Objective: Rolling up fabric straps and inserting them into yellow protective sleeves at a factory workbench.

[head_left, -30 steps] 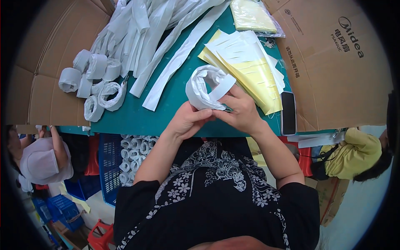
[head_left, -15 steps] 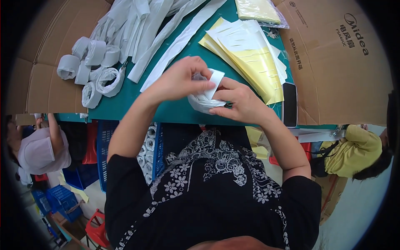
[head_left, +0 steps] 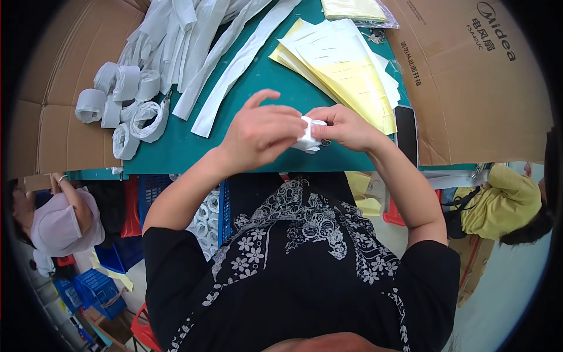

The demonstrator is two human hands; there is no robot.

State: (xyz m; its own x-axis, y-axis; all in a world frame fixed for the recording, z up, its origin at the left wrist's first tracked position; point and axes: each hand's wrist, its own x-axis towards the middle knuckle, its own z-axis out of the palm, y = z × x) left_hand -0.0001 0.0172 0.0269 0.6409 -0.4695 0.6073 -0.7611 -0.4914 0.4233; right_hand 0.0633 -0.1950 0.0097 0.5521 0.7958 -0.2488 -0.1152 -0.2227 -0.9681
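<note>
A small roll of white strip material [head_left: 308, 141] is held over the front of the green table, partly covered by my hands. My right hand [head_left: 346, 126] grips it from the right side, thumb across its near face and fingers partly out of sight. From the left, my left hand [head_left: 261, 135] reaches over with its index finger raised apart and the other fingers stretched to the roll, their tips at its edge. The left thumb is hidden. A small metal-looking piece [head_left: 326, 142] shows beside the roll, too small to name.
Finished-looking white rolls [head_left: 126, 82] cluster at left beside long white strips [head_left: 202, 47]. Yellow-and-white sheets [head_left: 346, 64] and a dark phone-like slab [head_left: 406, 136] lie right. Cardboard [head_left: 481, 88] flanks the green table [head_left: 234, 111]. A blue crate [head_left: 224, 214] stands below; people sit either side.
The roll has been turned, and its ring opening no longer shows. My left hand has moved lower, its index finger lifting away. My right hand has shifted slightly up on the roll.
</note>
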